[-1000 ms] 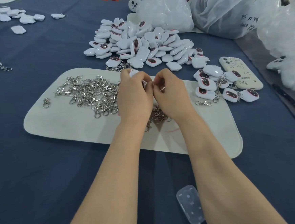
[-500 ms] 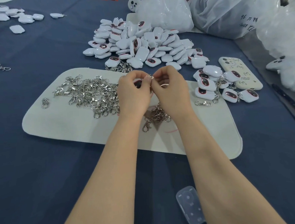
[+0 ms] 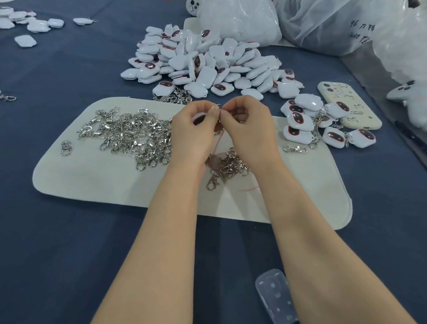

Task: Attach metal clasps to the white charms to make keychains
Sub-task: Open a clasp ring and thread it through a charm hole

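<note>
Mat lies on table. Clasps lie on the mat's left half, with a smaller heap at centre, between the wrists. Charms are piled behind the mat, bags behind them. Keychains lie at the mat's right edge, phone just right of them. Case lies in front of the mat. Above mat centre: charm in left hand, clasp in right hand.
</note>
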`<state>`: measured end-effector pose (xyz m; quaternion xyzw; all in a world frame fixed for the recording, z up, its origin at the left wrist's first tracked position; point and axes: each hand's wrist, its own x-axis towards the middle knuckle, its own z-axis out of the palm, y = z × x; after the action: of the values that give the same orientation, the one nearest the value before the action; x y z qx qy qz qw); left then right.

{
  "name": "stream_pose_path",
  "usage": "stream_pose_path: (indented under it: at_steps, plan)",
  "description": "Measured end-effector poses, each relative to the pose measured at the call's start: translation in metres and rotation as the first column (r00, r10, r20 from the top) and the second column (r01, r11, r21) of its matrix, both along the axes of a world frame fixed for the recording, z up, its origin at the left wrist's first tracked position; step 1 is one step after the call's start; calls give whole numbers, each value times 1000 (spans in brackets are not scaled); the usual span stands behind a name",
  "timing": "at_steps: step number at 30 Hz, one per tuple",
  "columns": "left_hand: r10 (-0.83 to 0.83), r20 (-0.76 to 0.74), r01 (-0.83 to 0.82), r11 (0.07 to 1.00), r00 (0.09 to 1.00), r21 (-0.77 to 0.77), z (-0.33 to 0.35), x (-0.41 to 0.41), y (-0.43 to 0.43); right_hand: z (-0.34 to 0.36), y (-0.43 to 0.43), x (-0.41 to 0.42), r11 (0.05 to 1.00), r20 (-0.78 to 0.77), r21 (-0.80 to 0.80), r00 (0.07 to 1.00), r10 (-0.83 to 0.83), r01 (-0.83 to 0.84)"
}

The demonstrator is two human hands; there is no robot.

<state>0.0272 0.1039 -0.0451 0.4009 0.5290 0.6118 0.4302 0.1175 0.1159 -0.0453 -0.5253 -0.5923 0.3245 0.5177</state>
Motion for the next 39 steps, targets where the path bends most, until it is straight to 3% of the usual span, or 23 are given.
stream_pose_path:
  at_steps: [8, 15, 25, 29, 39]
  plan:
    - [-29, 98, 30, 1000, 995, -4, 4, 4, -4, 1, -1, 3, 993, -105, -73, 991, 84, -92]
    - [-47, 162, 53, 998, 986, -38, 4, 2, -3, -3, -1, 2, 997, 72, 67, 997, 37, -42]
    - [-83, 122, 90, 995, 989, -51, 5, 0, -2, -6, 4, 12, 994, 127, 100, 990, -55, 43]
    - [-116, 1, 116, 993, 993, 31, 7, 2, -7, -9, 4, 17, 991, 236, 116, 968, -88, 62]
    - [-144, -229, 139, 989, 963, -38, 6, 0, -7, -7, 3, 17, 992, 315, 117, 946, -76, 40]
